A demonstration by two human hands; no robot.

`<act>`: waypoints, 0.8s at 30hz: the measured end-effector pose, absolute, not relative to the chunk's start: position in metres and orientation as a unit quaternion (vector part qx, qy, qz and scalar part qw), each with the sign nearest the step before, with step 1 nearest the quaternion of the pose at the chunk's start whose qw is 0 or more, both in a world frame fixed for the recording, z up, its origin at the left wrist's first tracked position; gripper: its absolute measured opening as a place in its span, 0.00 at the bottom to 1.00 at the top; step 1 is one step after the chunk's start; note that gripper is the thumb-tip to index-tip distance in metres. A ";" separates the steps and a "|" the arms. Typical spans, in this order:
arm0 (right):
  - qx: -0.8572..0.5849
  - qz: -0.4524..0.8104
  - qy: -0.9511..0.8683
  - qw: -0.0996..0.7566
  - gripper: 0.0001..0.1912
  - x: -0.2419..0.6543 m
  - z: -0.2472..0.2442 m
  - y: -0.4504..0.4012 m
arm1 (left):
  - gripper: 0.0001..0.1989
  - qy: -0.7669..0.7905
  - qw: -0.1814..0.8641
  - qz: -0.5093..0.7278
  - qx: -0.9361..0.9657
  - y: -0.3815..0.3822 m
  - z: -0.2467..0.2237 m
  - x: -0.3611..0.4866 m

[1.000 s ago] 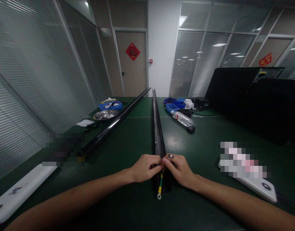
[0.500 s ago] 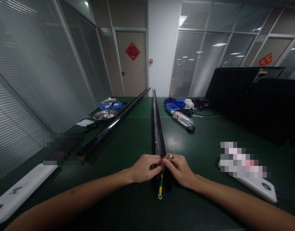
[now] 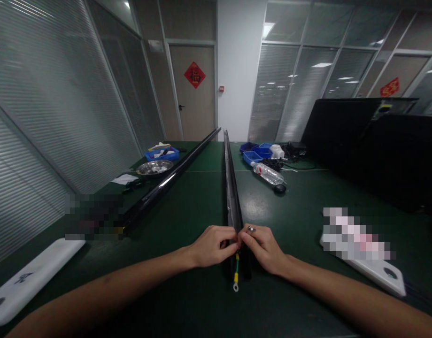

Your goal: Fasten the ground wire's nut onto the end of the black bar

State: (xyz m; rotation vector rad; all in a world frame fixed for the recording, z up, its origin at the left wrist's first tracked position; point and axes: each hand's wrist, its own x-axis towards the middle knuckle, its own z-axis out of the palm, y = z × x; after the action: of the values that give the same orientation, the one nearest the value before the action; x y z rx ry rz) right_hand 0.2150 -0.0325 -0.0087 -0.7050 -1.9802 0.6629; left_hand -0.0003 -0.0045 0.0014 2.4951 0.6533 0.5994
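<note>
A long black channel-shaped bar (image 3: 231, 192) runs away from me down the middle of the green table. At its near end my left hand (image 3: 214, 245) and my right hand (image 3: 261, 248) meet, fingertips pinched together over the channel. What lies between the fingertips is too small and hidden to name. Just below them a short green wire (image 3: 236, 270) with yellow sleeves hangs toward me, ending in a metal ring terminal (image 3: 235, 287). A ring sits on a finger of my right hand.
A second black bar (image 3: 166, 182) lies diagonally to the left. Beyond it are a metal bowl (image 3: 154, 167) and a blue tray (image 3: 162, 154). At right are a plastic bottle (image 3: 268, 173), blue bins (image 3: 252, 157), black monitors (image 3: 343, 136) and a white device (image 3: 385, 274); another white device (image 3: 36, 281) is at left.
The ring terminal on the green wire has shifted very slightly to the right. Both hands stay in nearly the same place.
</note>
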 end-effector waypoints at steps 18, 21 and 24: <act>-0.297 0.259 -0.805 0.443 0.22 0.215 -0.008 -0.033 | 0.11 0.236 0.260 0.228 0.908 -0.006 0.004 0.001; -0.303 0.258 -0.804 0.443 0.22 0.214 -0.008 -0.032 | 0.11 0.243 0.254 0.232 0.907 -0.007 0.005 0.001; -0.312 0.255 -0.804 0.438 0.21 0.214 -0.010 -0.031 | 0.12 0.243 0.248 0.234 0.908 -0.007 0.006 0.001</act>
State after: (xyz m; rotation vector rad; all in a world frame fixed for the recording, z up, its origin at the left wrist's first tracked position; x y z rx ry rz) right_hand 0.2136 -0.0313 -0.0101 -0.7751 -1.9985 0.6336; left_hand 0.0011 -0.0066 0.0057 2.4749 0.6632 0.6370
